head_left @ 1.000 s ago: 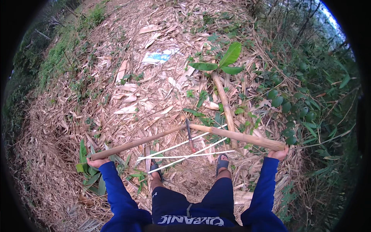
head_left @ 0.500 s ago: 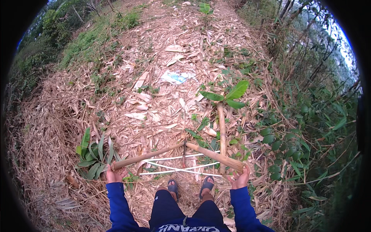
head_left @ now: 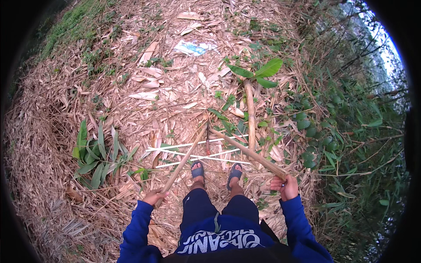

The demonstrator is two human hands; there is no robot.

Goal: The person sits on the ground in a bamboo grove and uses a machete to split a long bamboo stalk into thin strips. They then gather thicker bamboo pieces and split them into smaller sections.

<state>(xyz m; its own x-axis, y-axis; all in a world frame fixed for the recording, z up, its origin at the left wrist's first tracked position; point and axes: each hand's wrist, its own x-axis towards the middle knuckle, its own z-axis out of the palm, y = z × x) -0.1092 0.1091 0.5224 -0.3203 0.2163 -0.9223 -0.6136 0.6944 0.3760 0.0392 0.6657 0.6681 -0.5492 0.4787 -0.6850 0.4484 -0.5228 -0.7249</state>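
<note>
Two dry sticks, light and stiff by my guess, met tip to tip above my sandals (head_left: 215, 172); my left hand (head_left: 154, 197) clenched one stick (head_left: 184, 160), my right hand (head_left: 285, 186) the other stick (head_left: 248, 151), each at its near end

One flat, crumpled white-and-blue plastic wrapper (head_left: 191, 47); lying on dry leaf litter, far ahead.
</note>
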